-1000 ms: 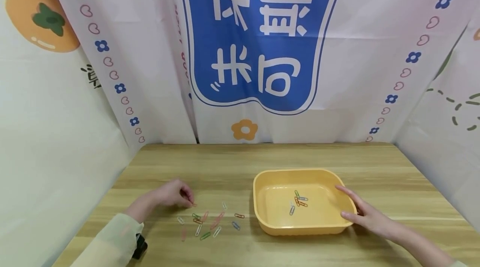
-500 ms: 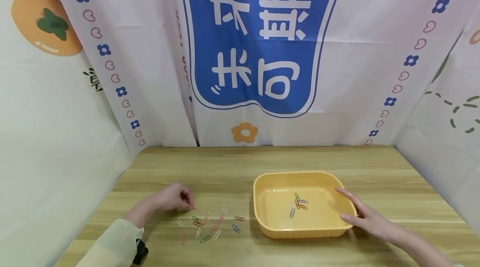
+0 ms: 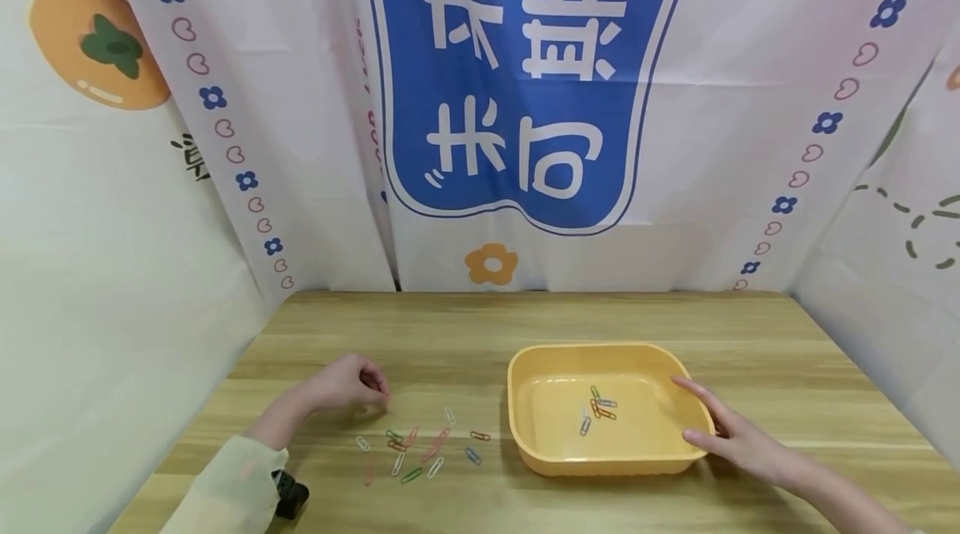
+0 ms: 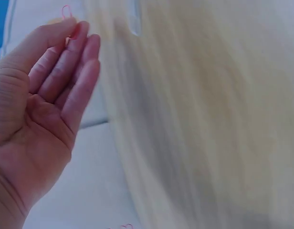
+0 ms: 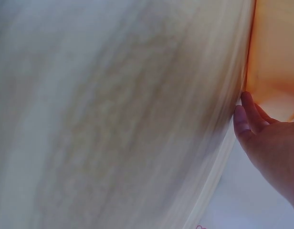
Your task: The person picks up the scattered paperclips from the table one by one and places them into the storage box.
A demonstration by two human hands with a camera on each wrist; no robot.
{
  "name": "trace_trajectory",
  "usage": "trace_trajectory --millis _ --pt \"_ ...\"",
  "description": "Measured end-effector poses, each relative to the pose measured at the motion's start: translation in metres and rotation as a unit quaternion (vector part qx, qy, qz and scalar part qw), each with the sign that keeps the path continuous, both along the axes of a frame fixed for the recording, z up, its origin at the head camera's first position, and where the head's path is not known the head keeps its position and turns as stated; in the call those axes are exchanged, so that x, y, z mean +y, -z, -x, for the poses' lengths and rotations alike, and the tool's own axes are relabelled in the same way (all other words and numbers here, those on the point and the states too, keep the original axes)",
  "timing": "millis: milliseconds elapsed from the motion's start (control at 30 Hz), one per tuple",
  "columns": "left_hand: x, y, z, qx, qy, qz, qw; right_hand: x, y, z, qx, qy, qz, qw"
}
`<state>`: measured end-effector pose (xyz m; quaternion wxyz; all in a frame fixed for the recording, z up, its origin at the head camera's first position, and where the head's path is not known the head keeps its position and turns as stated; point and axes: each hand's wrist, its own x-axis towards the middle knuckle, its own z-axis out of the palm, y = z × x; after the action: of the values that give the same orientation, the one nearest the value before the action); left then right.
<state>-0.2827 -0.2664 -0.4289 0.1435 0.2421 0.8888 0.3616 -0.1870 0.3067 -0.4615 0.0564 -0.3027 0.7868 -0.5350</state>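
Observation:
Between thumb and fingertips my left hand [image 3: 349,384] pinches a pink paper clip [image 4: 66,11], which shows clearly in the left wrist view; in the head view the fingers mostly hide it. That hand is a little above the table, left of a loose group of paper clips in green, red, pink, white and blue, among them a green paper clip [image 3: 412,475]. My right hand [image 3: 738,436] holds the right end of a yellow plastic tray [image 3: 547,421], thumb and index finger over its rim. Inside the tray lie several paper clips [image 3: 597,405], roughly in the middle.
The wooden table [image 3: 420,326] carries everything. A printed cloth [image 3: 705,209] hangs behind its far edge, with more white cloth at both sides. On the left wrist sits a black device [image 3: 290,494].
My left hand has lifted slightly off the table with the pink paper clip pinched in it. The right hand and the tray stay in place.

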Motion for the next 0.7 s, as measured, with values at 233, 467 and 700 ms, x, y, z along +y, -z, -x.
trace_trajectory --millis 233,467,700 --pt "0.017 -0.024 -0.005 0.016 -0.016 -0.06 0.998 -0.001 0.002 -0.001 0.005 0.016 -0.006 1.0" --pt "0.045 -0.048 -0.016 0.031 -0.039 -0.061 0.9969 -0.002 0.003 -0.002 0.015 0.006 0.005 1.0" --pt "0.066 -0.066 -0.021 0.045 -0.028 -0.081 0.9953 -0.001 0.003 -0.001 0.016 0.005 0.001 1.0"
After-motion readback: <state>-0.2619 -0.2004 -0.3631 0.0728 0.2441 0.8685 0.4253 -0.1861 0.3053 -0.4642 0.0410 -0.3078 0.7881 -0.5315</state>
